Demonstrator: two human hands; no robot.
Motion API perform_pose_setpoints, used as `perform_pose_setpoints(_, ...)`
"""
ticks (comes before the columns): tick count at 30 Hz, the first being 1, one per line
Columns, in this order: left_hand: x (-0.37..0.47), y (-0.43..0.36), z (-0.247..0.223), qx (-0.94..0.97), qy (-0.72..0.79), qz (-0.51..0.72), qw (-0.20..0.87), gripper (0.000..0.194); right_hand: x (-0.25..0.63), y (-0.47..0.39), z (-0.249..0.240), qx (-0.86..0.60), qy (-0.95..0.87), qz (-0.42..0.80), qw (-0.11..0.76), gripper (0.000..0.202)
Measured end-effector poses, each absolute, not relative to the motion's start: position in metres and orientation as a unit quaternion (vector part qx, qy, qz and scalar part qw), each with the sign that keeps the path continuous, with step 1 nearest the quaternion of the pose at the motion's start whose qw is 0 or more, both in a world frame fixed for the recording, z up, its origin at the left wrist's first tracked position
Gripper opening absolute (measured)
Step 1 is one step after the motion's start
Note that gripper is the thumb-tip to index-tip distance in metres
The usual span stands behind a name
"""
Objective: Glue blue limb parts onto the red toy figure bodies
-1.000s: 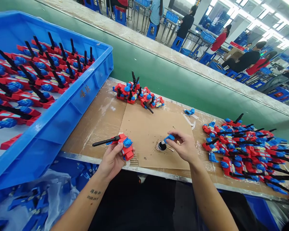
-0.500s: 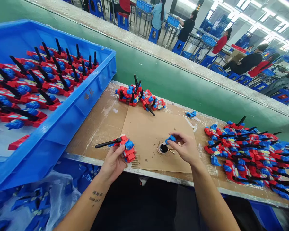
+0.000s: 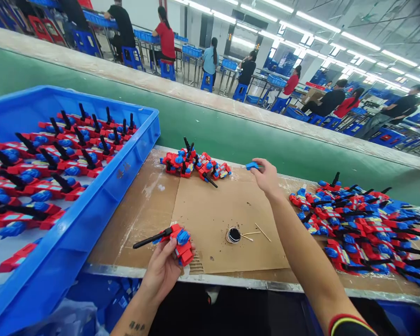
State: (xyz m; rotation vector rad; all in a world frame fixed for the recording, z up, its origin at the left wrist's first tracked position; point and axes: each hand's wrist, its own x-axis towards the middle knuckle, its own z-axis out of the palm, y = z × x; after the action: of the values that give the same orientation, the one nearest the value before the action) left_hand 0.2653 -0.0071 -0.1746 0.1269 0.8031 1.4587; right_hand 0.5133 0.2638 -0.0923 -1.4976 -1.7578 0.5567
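My left hand (image 3: 164, 263) is wrapped round a red and blue toy robot figure (image 3: 182, 249), near the table's front edge. A long black barrel-like piece sticks out from the figure to the left. At the far edge of the cardboard, my right hand (image 3: 266, 176) pinches a small blue plastic part (image 3: 252, 165) between thumb and fingertips. A small round pot of black liquid (image 3: 234, 234) stands on the cardboard sheet (image 3: 210, 205) between my arms. Cotton swabs (image 3: 247, 237) lie beside the pot.
A big blue crate (image 3: 126, 154) on the left holds rows of similar figures. More figures (image 3: 196, 164) sit at the back of the table, and a large heap of figures (image 3: 357, 224) lies on the right. Beyond a green belt (image 3: 203, 123), several people sit at work tables.
My right hand has moved away from the pot to the table's far edge, with a blue part in its fingers. My left hand still holds the figure. The camera view has tilted up.
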Motion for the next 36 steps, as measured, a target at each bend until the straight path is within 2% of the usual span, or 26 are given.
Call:
perform_pose_setpoints(5,0.269,-0.012,-0.17,0.017,0.347,0.663,0.663,0.052,0.505,0.344,-0.111,-0.672,-0.663,0.182,0.275,0.024)
perform_pose_setpoints(12,0.27,-0.011,-0.177,-0.021,0.346,0.658,0.668,0.053,0.486,0.373,-0.122,-0.682,-0.694,0.166,0.16,0.02)
perform_pose_setpoints(17,0.269,-0.008,-0.176,-0.038,0.358,0.648,0.671,0.052,0.481,0.369,-0.125,-0.677,-0.709,0.136,0.145,0.024)
perform_pose_setpoints(23,0.268,-0.009,-0.167,-0.013,0.376,0.632,0.677,0.052,0.555,0.347,-0.077,-0.716,-0.672,0.042,0.183,0.037)
perform_pose_setpoints(27,0.267,-0.007,-0.167,-0.004,0.385,0.629,0.675,0.057,0.601,0.329,-0.068,-0.78,-0.617,0.035,0.1,0.03)
perform_pose_setpoints(30,0.267,-0.005,-0.166,0.011,0.387,0.628,0.675,0.058,0.601,0.324,-0.08,-0.781,-0.621,0.058,0.039,0.038)
perform_pose_setpoints(33,0.267,-0.007,-0.165,0.02,0.379,0.631,0.676,0.056,0.588,0.324,-0.09,-0.753,-0.654,0.07,0.02,0.038)
perform_pose_setpoints(36,0.268,-0.011,-0.167,0.015,0.367,0.64,0.675,0.056,0.577,0.322,-0.089,-0.73,-0.677,0.092,0.014,0.028)
